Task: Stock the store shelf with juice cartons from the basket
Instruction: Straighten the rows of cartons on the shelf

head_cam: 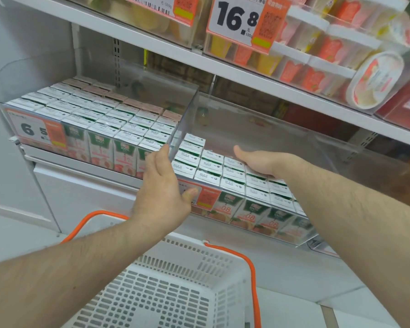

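Rows of green-and-white juice cartons point(213, 171) fill the clear plastic bin point(282, 147) on the right of the middle shelf. A second bin point(152, 91) on the left holds more cartons point(100, 119). My left hand point(162, 185) lies with straight fingers against the front corner of the clear divider between the bins, its thumb by the price tag. My right hand point(263, 162) rests flat on the carton tops in the right bin, holding nothing. The white basket point(166, 292) with orange handles stands below, and no carton shows inside it.
The upper shelf point(246, 74) carries stacked tubs with orange labels point(329, 50) and a 16.8 price card point(239, 17). A white cabinet front point(81, 192) runs under the carton shelf. Pale floor lies at the right of the basket.
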### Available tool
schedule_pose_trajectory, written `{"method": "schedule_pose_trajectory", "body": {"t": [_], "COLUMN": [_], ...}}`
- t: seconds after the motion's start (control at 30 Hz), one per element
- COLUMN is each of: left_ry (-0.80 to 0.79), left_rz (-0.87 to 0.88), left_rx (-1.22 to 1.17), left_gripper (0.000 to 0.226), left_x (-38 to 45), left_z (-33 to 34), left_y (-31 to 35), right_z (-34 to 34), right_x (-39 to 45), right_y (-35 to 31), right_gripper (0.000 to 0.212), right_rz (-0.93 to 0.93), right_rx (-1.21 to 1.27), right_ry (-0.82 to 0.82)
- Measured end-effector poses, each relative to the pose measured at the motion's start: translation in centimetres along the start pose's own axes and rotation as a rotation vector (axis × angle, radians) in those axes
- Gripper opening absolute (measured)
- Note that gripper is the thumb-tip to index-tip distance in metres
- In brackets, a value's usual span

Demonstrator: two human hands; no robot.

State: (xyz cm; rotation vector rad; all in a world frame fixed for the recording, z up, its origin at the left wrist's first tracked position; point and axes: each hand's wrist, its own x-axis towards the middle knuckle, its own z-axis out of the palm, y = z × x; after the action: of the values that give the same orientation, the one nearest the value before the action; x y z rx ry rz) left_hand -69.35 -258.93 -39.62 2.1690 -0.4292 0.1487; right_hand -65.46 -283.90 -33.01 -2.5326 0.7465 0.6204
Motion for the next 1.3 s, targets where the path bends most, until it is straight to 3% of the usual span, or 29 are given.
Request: {"method": "schedule_pose_trajectory", "body": {"t": [0.17,0.43,0.7,0.9,1.0,1.17,1.3], "left_ry": [-0.004,0.005,-0.001,-0.015,-0.02,-0.018,-0.017], "left_rz": [-0.007,-0.017,-0.025,-0.026,-0.019,-0.013,-0.013], "left_rx": [0.008,0.007,0.003,-0.009,-0.018,-0.018,-0.008], "left_gripper": [0.102,0.103,0.103,0.103,0.103,0.103,0.102], "left_x": [-0.2,-0.3,-0.2,-0.1,-0.2,-0.1,-0.2], "left_z": [-0.3,-0.3,-0.2,-0.4,-0.5,-0.6,-0.5], "left_y": [0.4,0.6,0.7,0.7,0.6,0.7,0.8], "right_z": [-1.3,-1.0,-0.7,-1.2,-0.8,-0.5,-0.8], "right_x": [-1.0,-1.9,-3.2,-3.5,-3.8,-4.2,-4.6], "right_y": [1.2,3.3,4.7,4.9,4.7,4.9,5.1], "right_gripper": [0.091,0.088,0.084,0.079,0.083,0.088,0.076], "right_rz": [0.056,0.086,0.085,0.178,0.179,0.225,0.173], "right_rx": [-0.002,0.047,0.113,0.105,0.048,0.271,0.488], "right_ry": [0.079,0.054,0.157,0.446,0.494,0.481,0.38]}}
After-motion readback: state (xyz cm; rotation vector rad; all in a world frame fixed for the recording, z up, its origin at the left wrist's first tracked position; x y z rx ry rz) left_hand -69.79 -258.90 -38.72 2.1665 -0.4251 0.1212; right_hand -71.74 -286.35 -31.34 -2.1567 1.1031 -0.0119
